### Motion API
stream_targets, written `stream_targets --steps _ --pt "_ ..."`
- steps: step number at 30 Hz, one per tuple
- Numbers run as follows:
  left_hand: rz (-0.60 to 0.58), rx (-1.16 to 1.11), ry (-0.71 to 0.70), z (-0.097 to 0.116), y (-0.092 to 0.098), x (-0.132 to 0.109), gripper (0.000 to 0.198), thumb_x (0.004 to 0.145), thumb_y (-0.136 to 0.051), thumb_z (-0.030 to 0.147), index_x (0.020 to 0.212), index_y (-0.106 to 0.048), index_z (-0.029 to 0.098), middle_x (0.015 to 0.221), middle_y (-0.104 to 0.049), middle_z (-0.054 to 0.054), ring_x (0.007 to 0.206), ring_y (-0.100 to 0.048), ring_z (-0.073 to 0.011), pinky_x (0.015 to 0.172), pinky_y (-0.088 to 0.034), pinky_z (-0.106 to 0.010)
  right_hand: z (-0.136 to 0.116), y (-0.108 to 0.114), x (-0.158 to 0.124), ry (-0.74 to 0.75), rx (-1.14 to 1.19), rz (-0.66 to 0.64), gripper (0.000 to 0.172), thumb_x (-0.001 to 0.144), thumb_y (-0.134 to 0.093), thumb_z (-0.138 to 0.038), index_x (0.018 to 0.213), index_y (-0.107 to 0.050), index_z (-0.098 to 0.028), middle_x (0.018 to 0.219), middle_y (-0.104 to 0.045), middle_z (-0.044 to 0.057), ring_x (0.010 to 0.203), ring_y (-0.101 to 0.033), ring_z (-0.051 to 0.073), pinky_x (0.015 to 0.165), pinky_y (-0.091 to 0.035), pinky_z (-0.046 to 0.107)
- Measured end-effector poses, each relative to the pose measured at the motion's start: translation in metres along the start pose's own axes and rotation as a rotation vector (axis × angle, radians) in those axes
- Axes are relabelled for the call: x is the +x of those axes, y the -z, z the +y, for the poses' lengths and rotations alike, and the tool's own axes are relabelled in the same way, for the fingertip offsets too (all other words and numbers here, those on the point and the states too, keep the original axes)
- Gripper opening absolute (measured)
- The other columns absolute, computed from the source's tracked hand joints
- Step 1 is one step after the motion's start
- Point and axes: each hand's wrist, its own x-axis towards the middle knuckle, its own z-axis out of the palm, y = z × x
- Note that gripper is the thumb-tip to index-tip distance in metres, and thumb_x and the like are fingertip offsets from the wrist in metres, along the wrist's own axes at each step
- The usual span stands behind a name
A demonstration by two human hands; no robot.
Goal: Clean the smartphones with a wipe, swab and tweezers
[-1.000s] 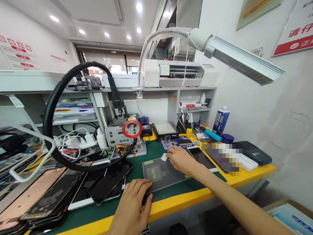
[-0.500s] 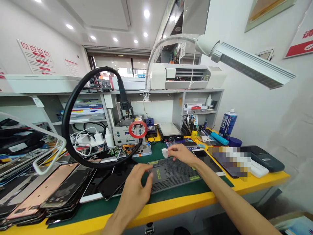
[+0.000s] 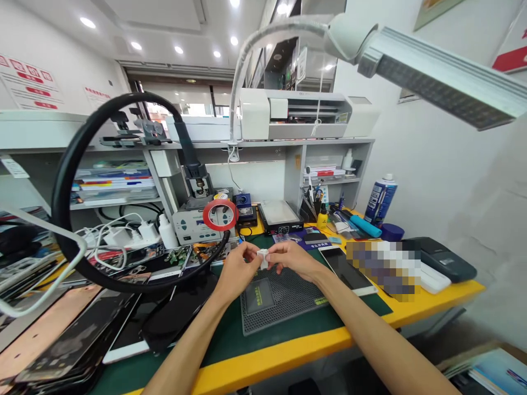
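Note:
Between my two hands is a small white folded piece (image 3: 263,258) that looks like tissue or cloth; its exact kind is too small to tell. My left hand (image 3: 240,270) pinches its left side with thumb and fingertips. On the other side, my right hand (image 3: 295,260) grips it the same way. Both are held over the top part of a dark grey perforated mat (image 3: 284,299), which lies on the green work surface (image 3: 230,334). A white-framed phone or tablet (image 3: 348,270) lies just right of my right hand.
Stacked phone parts (image 3: 61,329) and dark screens (image 3: 177,312) crowd the left. A thick black hose (image 3: 66,219) loops above them, with red tape (image 3: 208,214) near the station. A spray can (image 3: 381,200) stands at right; a lamp (image 3: 444,77) hangs overhead. The yellow table edge (image 3: 280,354) runs in front.
My left hand has risen from the mat's left side to the white piece and now pinches it with my right hand. The camera view has shifted slightly.

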Motion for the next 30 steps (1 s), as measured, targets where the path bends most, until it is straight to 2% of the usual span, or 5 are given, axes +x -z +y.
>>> stream_targets --steps 7,13,17,22,30 --pt "-0.018 -0.172 0.035 -0.004 0.005 -0.005 0.018 0.084 -0.061 0.036 0.083 -0.06 0.018 0.075 -0.059 0.0 0.069 -0.052 -0.0136 0.063 -0.04 -0.025 -0.006 -0.007 -0.007 0.003 0.051 -0.028 0.019 0.074 -0.074 -0.027 0.086 -0.066 -0.015 0.078 -0.066 0.005 0.072 -0.061 0.016 0.057 -0.047 0.025" --pt "-0.099 -0.408 0.129 0.002 0.008 -0.007 0.011 0.08 -0.063 0.025 0.077 -0.057 0.016 0.063 -0.055 0.003 0.059 -0.048 -0.0102 0.058 -0.036 -0.023 -0.009 -0.01 -0.013 0.04 0.202 -0.181 0.069 0.069 -0.075 -0.012 0.132 -0.053 -0.027 0.114 -0.06 0.005 0.091 -0.06 0.018 0.072 -0.049 0.03" --pt "-0.095 -0.37 0.124 0.0 0.008 -0.007 0.014 0.082 -0.063 0.028 0.078 -0.06 0.015 0.063 -0.055 0.002 0.059 -0.046 -0.0104 0.057 -0.036 -0.023 -0.011 -0.012 -0.014 0.01 0.198 -0.216 0.051 0.071 -0.075 -0.014 0.12 -0.064 -0.018 0.1 -0.066 0.005 0.091 -0.059 0.016 0.079 -0.045 0.028" --pt "-0.058 -0.259 0.083 -0.005 0.009 -0.008 0.019 0.085 -0.062 0.035 0.084 -0.063 0.016 0.068 -0.057 0.001 0.062 -0.048 -0.0121 0.059 -0.037 -0.025 -0.013 -0.011 -0.014 -0.029 0.116 -0.101 0.031 0.071 -0.079 -0.028 0.097 -0.071 -0.012 0.086 -0.066 0.005 0.076 -0.058 0.014 0.07 -0.043 0.026" --pt "-0.019 -0.186 0.109 -0.005 0.011 -0.007 0.016 0.083 -0.061 0.032 0.08 -0.059 0.016 0.07 -0.058 0.0 0.066 -0.05 -0.0134 0.06 -0.039 -0.025 -0.009 -0.005 -0.012 -0.036 0.01 0.033 0.027 0.075 -0.076 -0.038 0.084 -0.07 -0.013 0.077 -0.064 0.003 0.062 -0.056 0.011 0.062 -0.045 0.027"
